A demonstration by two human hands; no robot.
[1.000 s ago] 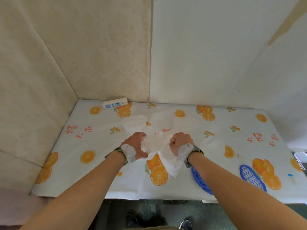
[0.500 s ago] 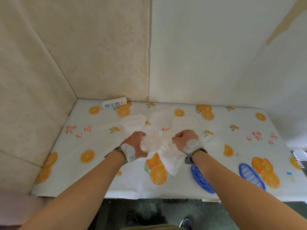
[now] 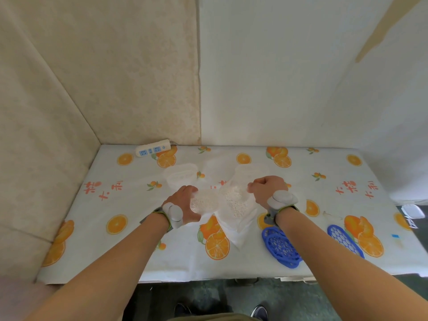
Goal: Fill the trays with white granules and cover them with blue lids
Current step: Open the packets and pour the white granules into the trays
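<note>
Left grip (image 3: 185, 202) clasps our tray (image 3: 203, 202); right grip (image 3: 266, 188) pinches the granule bag (image 3: 236, 205) beside it. Risk, we judge: overtipped bag spilling onto the bench (image 3: 111, 200)

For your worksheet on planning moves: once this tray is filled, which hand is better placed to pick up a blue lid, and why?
Probably the right hand. Both blue lids lie on its side of the table, while the left hand holds the tray of granules.
</note>
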